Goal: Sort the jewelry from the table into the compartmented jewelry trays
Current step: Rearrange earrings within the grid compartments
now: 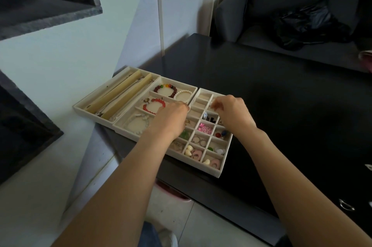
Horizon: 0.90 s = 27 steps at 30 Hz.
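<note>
Three cream jewelry trays lie side by side on the black table. The small-compartment tray at the right holds earrings, rings and pink pieces. The middle tray holds bead bracelets, among them a red one and a white one. The long-slot tray at the left holds chains. My left hand hovers with curled fingers over the seam between the middle and right trays. My right hand has its fingertips pinched together over the right tray's far compartments; whatever it holds is too small to see.
A metal ring lies on the table near the right edge. A black plastic bag sits on a dark sofa behind the table. A pink bin stands on the floor under the table's near edge.
</note>
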### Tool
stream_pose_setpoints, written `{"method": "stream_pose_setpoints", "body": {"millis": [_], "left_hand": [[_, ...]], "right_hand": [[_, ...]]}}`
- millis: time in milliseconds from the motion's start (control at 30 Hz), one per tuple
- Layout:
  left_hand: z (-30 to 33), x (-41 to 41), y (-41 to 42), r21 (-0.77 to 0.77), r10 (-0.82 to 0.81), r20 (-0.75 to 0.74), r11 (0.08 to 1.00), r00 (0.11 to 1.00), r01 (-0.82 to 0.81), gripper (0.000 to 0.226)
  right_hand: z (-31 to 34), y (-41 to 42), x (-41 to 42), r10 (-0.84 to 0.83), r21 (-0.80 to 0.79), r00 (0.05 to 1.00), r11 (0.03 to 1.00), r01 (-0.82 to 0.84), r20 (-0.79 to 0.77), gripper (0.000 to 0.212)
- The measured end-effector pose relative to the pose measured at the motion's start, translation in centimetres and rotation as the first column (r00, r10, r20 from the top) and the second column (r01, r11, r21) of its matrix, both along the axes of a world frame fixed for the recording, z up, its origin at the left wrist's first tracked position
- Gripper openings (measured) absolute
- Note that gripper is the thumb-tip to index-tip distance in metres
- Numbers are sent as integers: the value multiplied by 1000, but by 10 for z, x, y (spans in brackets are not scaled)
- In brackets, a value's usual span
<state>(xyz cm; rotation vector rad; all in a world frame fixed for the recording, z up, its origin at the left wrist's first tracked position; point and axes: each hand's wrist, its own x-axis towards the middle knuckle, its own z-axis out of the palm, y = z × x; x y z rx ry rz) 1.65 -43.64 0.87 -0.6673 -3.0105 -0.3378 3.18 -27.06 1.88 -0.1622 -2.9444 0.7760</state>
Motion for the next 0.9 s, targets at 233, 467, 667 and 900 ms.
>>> {"method": "stream_pose_setpoints", "body": {"millis": [233,467,667,900], "left_hand": [[1,1,1,-8,5,-1,1000,1000,-5,28],[2,3,1,-19,7,-3,1000,1000,-7,29],[4,3,1,-22,10,6,1000,1000,-10,29],[6,4,1,-29,9,10,1000,1000,-8,28]], "right_hand": [[-3,-4,10,205,345,961,902,-259,187,47],[4,-2,17,125,356,984,920,-162,126,47],[4,-4,20,155,419,978,886,-199,139,52],[5,-4,22,145,430,978,881,-195,147,47]]}}
